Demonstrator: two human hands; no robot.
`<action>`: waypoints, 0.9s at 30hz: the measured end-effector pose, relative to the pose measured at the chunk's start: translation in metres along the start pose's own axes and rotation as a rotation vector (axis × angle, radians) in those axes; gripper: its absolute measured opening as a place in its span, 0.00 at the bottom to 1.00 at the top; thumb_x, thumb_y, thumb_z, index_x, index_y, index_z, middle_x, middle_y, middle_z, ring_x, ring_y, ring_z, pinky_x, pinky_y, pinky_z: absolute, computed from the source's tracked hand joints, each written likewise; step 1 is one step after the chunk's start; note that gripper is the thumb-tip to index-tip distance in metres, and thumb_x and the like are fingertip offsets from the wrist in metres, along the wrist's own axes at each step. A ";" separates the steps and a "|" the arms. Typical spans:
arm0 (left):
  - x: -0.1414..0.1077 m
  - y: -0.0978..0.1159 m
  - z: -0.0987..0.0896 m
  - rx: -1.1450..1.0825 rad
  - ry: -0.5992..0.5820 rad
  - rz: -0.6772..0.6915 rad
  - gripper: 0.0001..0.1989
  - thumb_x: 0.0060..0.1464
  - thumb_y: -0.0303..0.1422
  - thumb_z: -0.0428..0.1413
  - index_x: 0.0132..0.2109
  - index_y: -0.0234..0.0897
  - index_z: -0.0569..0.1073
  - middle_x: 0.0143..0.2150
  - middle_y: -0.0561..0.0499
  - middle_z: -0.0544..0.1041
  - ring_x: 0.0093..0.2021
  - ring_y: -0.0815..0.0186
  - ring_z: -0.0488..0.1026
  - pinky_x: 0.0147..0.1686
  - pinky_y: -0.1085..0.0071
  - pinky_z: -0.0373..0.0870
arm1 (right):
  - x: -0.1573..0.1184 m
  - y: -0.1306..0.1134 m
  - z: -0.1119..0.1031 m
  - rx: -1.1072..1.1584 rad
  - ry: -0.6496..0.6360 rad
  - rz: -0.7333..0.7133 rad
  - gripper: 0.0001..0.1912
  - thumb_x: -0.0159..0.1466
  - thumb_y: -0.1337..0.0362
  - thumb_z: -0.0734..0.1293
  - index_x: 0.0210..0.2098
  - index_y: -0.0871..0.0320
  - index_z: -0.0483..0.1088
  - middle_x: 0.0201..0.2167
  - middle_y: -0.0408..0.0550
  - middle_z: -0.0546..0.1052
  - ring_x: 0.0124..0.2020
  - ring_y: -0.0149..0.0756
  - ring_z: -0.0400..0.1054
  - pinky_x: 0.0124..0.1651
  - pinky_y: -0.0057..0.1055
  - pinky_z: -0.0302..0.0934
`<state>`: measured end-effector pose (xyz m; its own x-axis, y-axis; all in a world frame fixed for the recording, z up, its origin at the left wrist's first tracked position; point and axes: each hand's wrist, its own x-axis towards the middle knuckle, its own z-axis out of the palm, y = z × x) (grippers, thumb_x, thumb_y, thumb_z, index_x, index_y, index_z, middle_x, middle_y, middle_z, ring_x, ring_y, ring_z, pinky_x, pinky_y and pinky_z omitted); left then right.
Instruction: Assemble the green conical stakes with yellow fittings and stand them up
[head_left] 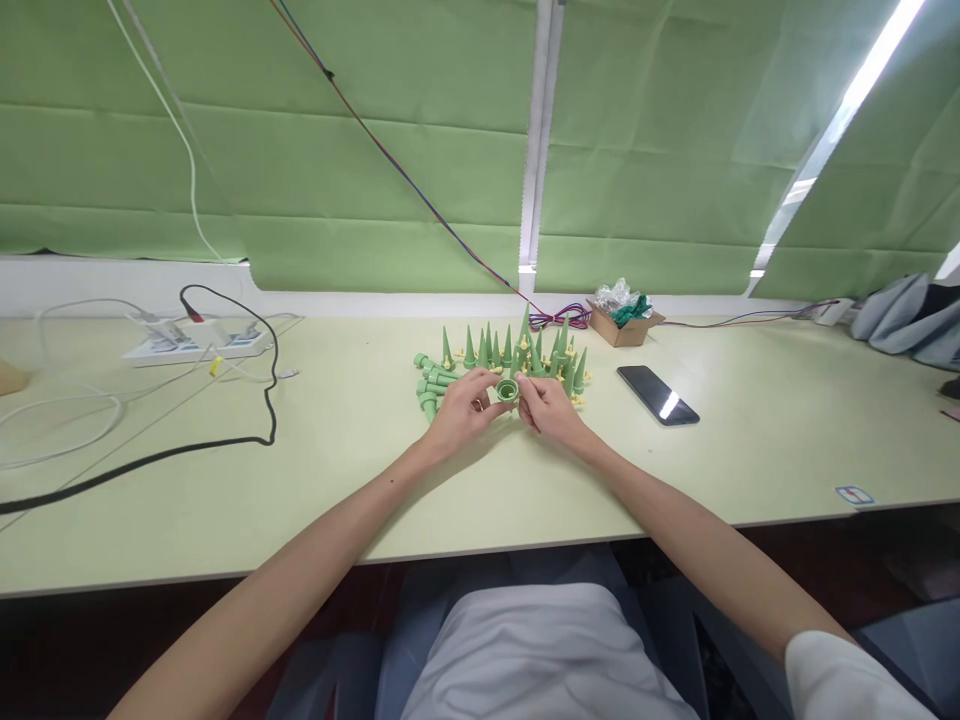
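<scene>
A green cone-shaped piece (508,390) with a round open end facing the camera is between my two hands. The fingers of my left hand (465,408) grip its rim from the left. My right hand (550,408) is closed at its right side, thumb and forefinger pinched together; whatever they hold is too small to make out. Just behind my hands, several green spikes (469,348) with small yellow parts stand upright on the table. More green pieces (433,378) lie on their sides by my left hand.
On the pale table (337,500), a black phone (658,395) lies to the right. Behind it sits a small cardboard box (621,328) with plastic wrapping. A power strip (196,345) with cables and a black cord (172,452) occupy the left side.
</scene>
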<state>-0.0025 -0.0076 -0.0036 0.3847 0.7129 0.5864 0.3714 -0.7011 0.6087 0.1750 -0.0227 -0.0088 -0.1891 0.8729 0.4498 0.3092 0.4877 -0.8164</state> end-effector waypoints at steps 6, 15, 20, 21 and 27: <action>0.002 0.001 0.001 0.090 0.023 0.055 0.08 0.57 0.34 0.58 0.44 0.38 0.75 0.38 0.51 0.74 0.26 0.72 0.65 0.27 0.74 0.65 | 0.000 -0.004 0.002 0.030 0.023 0.029 0.31 0.70 0.41 0.54 0.18 0.54 0.57 0.12 0.41 0.64 0.14 0.29 0.58 0.24 0.29 0.55; 0.002 0.005 0.003 0.029 0.016 -0.044 0.13 0.56 0.33 0.56 0.49 0.38 0.70 0.46 0.47 0.75 0.25 0.73 0.67 0.25 0.74 0.65 | 0.001 -0.002 0.004 0.036 0.069 0.011 0.29 0.69 0.40 0.54 0.22 0.55 0.59 0.15 0.40 0.66 0.16 0.29 0.59 0.24 0.29 0.55; 0.002 0.010 0.003 -0.172 -0.040 -0.247 0.12 0.61 0.42 0.52 0.41 0.37 0.68 0.37 0.49 0.76 0.20 0.73 0.66 0.21 0.73 0.63 | 0.001 -0.002 0.002 -0.008 0.112 -0.029 0.28 0.70 0.42 0.54 0.23 0.55 0.59 0.18 0.41 0.67 0.20 0.30 0.60 0.27 0.28 0.55; 0.003 0.011 0.002 -0.243 -0.060 -0.312 0.16 0.63 0.46 0.50 0.38 0.37 0.68 0.32 0.50 0.75 0.19 0.72 0.65 0.20 0.72 0.63 | 0.001 -0.003 0.001 -0.025 0.107 -0.042 0.27 0.70 0.42 0.55 0.23 0.55 0.59 0.18 0.42 0.68 0.20 0.30 0.60 0.27 0.28 0.55; 0.006 0.013 -0.001 -0.673 -0.222 -0.539 0.28 0.58 0.58 0.51 0.33 0.34 0.71 0.30 0.46 0.75 0.20 0.69 0.70 0.18 0.70 0.66 | -0.001 -0.005 0.001 -0.068 0.006 -0.078 0.27 0.70 0.43 0.55 0.24 0.55 0.61 0.21 0.43 0.71 0.22 0.31 0.61 0.29 0.29 0.55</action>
<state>0.0040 -0.0118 0.0082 0.4820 0.8744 0.0550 0.0010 -0.0633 0.9980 0.1731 -0.0257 -0.0056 -0.2093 0.8324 0.5132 0.3562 0.5537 -0.7527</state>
